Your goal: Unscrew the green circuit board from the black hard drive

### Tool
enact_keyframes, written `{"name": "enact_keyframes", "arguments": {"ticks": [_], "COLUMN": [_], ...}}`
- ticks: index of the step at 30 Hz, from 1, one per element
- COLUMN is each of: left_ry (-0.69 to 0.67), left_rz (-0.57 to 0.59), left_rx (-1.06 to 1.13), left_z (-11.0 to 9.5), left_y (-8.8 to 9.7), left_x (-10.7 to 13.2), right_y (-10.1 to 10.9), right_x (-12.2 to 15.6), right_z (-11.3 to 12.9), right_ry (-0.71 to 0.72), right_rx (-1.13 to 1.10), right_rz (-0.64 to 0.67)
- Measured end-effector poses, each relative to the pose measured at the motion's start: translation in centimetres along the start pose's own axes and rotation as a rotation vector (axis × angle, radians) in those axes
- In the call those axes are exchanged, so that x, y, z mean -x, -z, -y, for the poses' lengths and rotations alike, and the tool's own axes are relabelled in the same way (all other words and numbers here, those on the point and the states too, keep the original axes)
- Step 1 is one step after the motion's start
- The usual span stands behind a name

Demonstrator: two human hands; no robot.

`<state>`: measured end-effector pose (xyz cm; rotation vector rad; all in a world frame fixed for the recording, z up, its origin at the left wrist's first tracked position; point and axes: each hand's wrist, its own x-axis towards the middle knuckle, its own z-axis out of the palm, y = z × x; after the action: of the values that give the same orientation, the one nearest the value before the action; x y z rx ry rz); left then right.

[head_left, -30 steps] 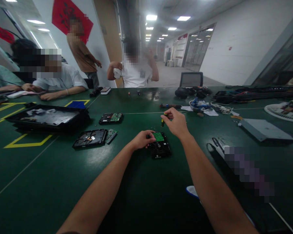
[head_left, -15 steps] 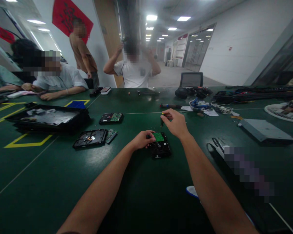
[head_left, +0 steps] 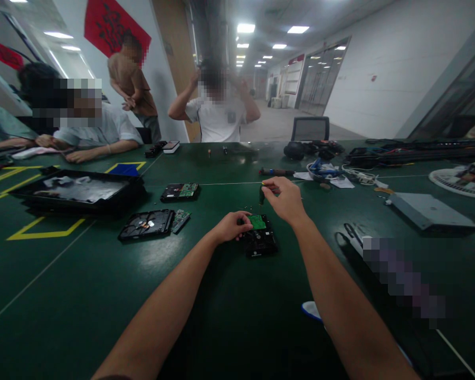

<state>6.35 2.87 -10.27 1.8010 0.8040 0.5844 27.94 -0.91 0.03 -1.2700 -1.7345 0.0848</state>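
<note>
Gripping slim screwdriver (head_left: 262,195), boxy black drive (head_left: 260,240)

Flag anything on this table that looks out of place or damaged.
The dismantled hard drive lies with a detached circuit board askew against its right edge. What look like tiny screws lie scattered on the table beyond the left hand.

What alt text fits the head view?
The left hand steadies a hard drive with a green circuit board on a green table, while the right hand holds a small screwdriver upright over it. Two other drives and a black tray lie to the left.
</note>
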Motion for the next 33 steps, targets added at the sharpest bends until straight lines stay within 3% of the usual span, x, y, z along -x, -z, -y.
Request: {"name": "enact_keyframes", "arguments": {"ticks": [6, 12, 18, 24, 30, 33], "left_ry": [0.002, 0.009, 0.008, 0.009, -0.005, -0.008], "left_rz": [0.0, -0.003, -0.001, 0.005, 0.004, 0.001], "left_rx": [0.004, -0.008, -0.01, -0.011, -0.001, 0.004], "left_z": [-0.1, -0.2, 0.0, 0.02, 0.11, 0.12], "left_y": [0.0, -0.03, -0.02, 0.04, 0.01, -0.01], "left_x": [0.0, 0.01, -0.07, -0.09, -0.09, -0.12], "right_y": [-0.05, -0.24, -0.46, -0.2, -0.4, -0.41], "right_x": [0.03, 0.06, 0.1, 0.03, 0.06, 0.1], "right_z": [-0.05, -0.26, -0.74, -0.56, -0.8, -0.69], "right_ry": [-0.041, 0.026, -0.032, 0.017, -0.069, -0.042], "right_rx": [-0.009, 0.023, -0.006, 0.029, -0.026, -0.015], "right_rz": [-0.027, -0.013, -0.034, -0.006, -0.035, -0.002]}}
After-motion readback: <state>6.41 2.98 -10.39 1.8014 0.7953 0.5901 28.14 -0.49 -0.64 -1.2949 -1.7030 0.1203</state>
